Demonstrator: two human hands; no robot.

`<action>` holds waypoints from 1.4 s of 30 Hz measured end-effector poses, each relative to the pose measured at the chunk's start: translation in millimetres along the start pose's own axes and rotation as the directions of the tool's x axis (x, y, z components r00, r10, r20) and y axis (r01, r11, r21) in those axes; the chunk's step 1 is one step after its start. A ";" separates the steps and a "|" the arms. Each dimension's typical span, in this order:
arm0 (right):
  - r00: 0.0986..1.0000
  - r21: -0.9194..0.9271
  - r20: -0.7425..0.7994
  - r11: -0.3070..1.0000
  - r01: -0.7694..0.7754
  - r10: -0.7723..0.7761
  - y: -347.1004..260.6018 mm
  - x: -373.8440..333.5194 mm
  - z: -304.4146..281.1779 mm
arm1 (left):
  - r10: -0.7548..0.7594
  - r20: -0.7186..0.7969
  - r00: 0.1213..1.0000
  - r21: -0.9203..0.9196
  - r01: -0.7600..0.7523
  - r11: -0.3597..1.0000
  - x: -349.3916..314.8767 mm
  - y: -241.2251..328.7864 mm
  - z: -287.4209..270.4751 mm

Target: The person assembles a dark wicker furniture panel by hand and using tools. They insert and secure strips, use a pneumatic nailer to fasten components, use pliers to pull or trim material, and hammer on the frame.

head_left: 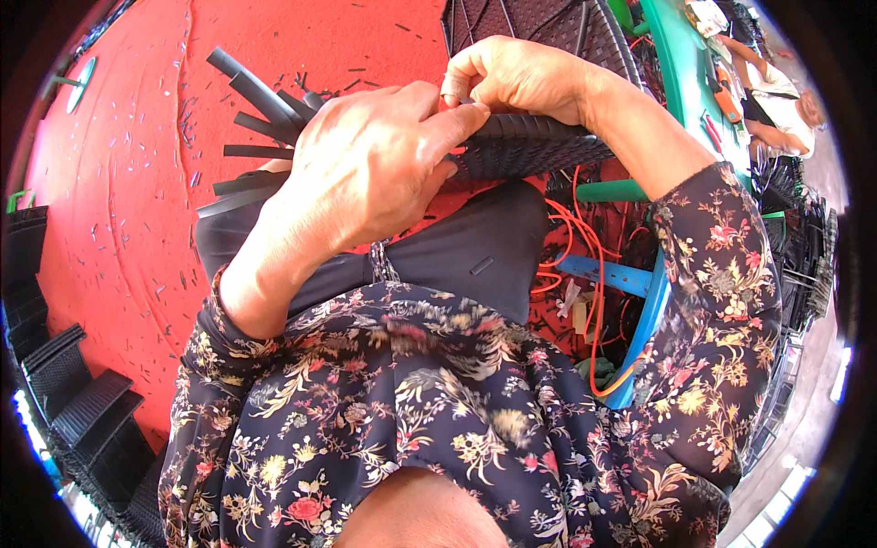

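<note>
Black weave [539, 146] under right hand [521, 80]

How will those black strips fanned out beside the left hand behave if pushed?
The black strips are probably springy rather than limp, since their ends jut out fairly straight. They look light, being narrow. They may splay further, as they already fan apart beside the left hand.

orng hose [600, 290] nr grn tbl [678, 57]

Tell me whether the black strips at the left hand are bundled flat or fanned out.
Fanned out: the black strips poke past the left hand at different angles, with gaps between their far ends.
</note>
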State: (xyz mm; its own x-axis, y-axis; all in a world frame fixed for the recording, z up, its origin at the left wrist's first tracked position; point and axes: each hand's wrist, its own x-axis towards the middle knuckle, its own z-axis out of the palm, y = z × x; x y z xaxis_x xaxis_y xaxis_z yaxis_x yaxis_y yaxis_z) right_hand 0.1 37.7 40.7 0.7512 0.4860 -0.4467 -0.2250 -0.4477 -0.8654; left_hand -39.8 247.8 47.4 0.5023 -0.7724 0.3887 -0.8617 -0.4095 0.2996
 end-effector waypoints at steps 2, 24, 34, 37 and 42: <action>0.998 -0.020 0.048 0.999 0.029 -0.028 1.5 1.1 -0.7 | -0.004 0.005 1.000 0.006 0.004 1.000 0.0 1.0 -0.4; 0.962 -0.063 0.179 0.973 0.222 -0.208 -6.8 -7.1 -1.6 | -0.029 -0.052 0.998 -0.036 0.027 0.999 2.8 1.3 4.1; 0.499 -0.738 -0.365 0.571 0.358 -0.786 -1.9 -51.8 66.1 | -0.109 -0.062 0.992 -0.061 0.106 0.993 1.3 -4.9 6.5; 0.307 -0.856 -0.326 0.417 0.305 -0.894 7.1 -37.3 70.0 | -0.091 -0.085 0.992 -0.071 0.085 0.994 0.5 -8.7 6.2; 0.116 -0.860 -0.342 0.361 0.361 -0.932 12.9 -39.0 81.1 | -0.047 -0.138 0.989 -0.135 0.029 0.990 -0.7 -15.8 10.9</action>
State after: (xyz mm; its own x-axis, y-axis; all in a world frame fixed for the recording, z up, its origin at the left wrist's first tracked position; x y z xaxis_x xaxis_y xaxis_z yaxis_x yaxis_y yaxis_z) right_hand -82.4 73.8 28.5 0.5095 0.2169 0.8327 0.7238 -0.6314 -0.2783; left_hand -27.3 249.5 32.9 0.5476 -0.6779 0.4905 -0.8294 -0.3624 0.4251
